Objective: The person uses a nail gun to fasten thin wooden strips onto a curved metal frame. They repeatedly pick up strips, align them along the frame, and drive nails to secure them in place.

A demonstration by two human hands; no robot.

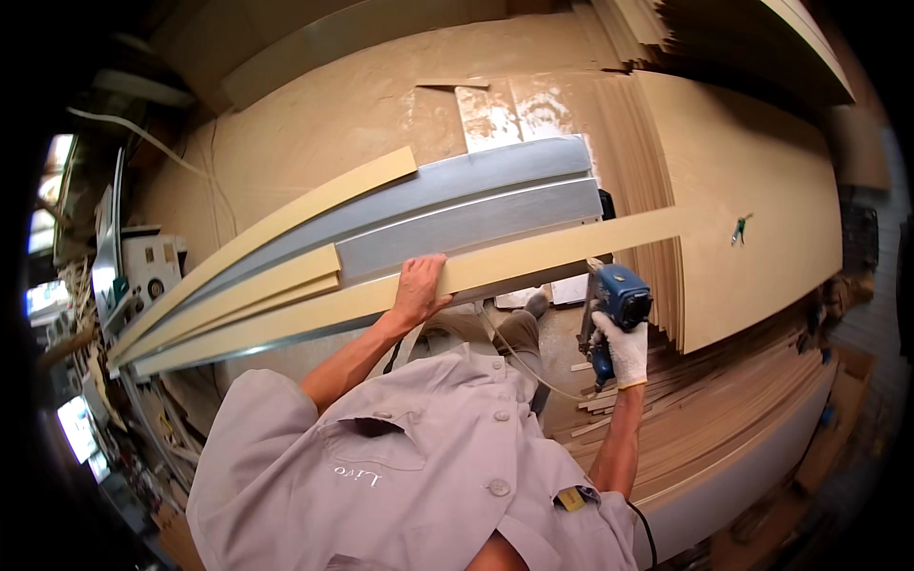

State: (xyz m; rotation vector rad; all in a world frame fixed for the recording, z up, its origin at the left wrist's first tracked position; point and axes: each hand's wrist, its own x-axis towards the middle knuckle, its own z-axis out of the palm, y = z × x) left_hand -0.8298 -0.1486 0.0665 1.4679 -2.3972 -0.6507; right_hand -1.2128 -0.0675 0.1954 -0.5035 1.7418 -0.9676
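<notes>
My bare left hand (419,288) grips a long pale wooden strip (562,249) near its middle, with the fingers over its far edge. The strip runs along the near side of a grey metal-topped bench (476,211), and its right end sticks out past the bench. In a white glove, my right hand (625,350) is closed around the handle of a blue nail gun (623,293). The tool is just below the strip's right part; whether its nose touches the wood cannot be made out. A thin hose (543,377) runs near the tool.
More pale strips (286,276) lie on the bench's left part. At right stands a tall stack of boards (752,190), with a small green-handled tool (741,228) on top. Loose thin strips (685,395) are piled beside my right forearm. Dusty flooring (362,95) stretches beyond the bench.
</notes>
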